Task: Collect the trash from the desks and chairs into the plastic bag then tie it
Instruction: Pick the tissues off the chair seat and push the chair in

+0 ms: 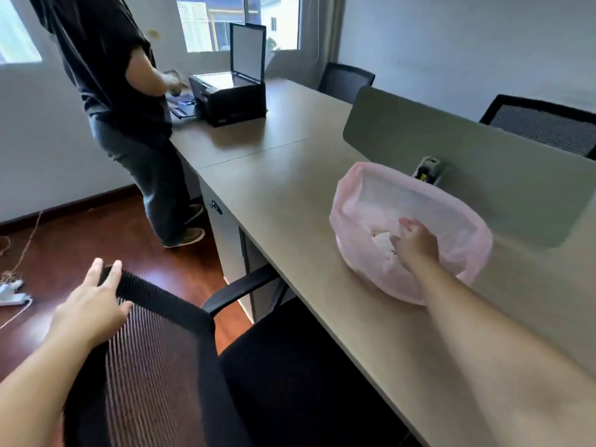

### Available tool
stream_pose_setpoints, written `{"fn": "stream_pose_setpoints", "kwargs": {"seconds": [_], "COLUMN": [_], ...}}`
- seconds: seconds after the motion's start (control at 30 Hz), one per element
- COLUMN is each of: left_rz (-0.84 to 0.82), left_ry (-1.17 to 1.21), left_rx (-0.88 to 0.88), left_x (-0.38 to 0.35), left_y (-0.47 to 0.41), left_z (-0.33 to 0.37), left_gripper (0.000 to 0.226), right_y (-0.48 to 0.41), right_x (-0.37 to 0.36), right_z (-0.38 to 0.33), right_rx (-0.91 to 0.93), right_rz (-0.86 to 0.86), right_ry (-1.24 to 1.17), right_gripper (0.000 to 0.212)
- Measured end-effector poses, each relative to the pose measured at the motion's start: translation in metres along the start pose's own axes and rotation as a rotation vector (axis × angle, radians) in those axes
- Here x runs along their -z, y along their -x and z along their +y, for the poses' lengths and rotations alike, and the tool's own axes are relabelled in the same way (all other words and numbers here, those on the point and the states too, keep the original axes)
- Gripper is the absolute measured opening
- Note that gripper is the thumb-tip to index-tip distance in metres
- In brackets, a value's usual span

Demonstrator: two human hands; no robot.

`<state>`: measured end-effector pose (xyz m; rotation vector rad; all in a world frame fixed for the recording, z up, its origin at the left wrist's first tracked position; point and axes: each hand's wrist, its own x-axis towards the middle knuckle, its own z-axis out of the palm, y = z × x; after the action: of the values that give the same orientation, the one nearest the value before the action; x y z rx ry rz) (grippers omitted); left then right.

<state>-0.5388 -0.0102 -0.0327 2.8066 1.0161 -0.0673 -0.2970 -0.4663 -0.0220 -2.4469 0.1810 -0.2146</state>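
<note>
On the long pale worktop (pixel 290 195) sits the thin pink plastic bag (pixel 354 201), its mouth wide open so trash drops in easily. The right hand (pixel 417 243) reaches down among crumpled white paper trash (pixel 382 241); its fingertips are blurry, so I cannot tell if they pinch anything. The left hand (pixel 92 304) lies flat, fingers straight, on the black mesh chair back (pixel 154 366), likely to move it. The chair seat is too dark to check.

Pink translucent bag (pixel 451 227), black ribbed mesh chair (pixel 154 350), beige desk (pixel 290 195), black printer (pixel 230 98)
</note>
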Motion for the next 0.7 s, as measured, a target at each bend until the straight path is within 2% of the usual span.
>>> {"fn": "stream_pose_setpoints", "kwargs": {"seconds": [0.07,0.13,0.23,0.33,0.43,0.53,0.57,0.63,0.7], "left_rz": [-0.002,0.004,0.015,0.141,0.211,0.124,0.090,0.058,0.044], "left_ry": [0.008,0.002,-0.018,0.035,0.241,0.301,0.299,0.276,0.234], "left_rx": [-0.007,-0.022,-0.025,-0.166,-0.352,-0.469,-0.484,-0.508,-0.541], "left_x": [-0.001,-0.001,0.005,0.014,0.017,0.015,0.014,0.013,0.010], "left_y": [-0.002,-0.001,0.004,0.014,0.035,0.061,0.067,0.076,0.086], "left_z": [0.003,0.006,0.020,0.028,0.029,0.023,0.017,0.009,-0.005], "left_gripper": [0.081,0.080,0.077,0.066,0.036,0.019,0.020,0.038,0.051], "right_y": [0.005,0.022,0.064,0.134,0.219,0.294,0.316,0.349,0.376], "right_x": [0.000,-0.007,-0.017,-0.017,-0.010,-0.008,-0.011,-0.021,-0.033], "right_z": [0.009,0.006,-0.018,-0.062,-0.103,-0.128,-0.135,-0.143,-0.146], "right_rx": [0.003,0.074,0.185,0.227,0.240,0.256,0.269,0.277,0.319], "right_rz": [-0.100,-0.052,-0.002,-0.063,-0.280,-0.561,-0.669,-0.864,-0.981], "right_ry": [0.097,0.083,-0.034,-0.165,-0.290,-0.326,-0.321,-0.289,-0.184], "right_gripper": [0.048,0.046,0.035,0.026,0.026,0.036,0.044,0.067,0.089]}}
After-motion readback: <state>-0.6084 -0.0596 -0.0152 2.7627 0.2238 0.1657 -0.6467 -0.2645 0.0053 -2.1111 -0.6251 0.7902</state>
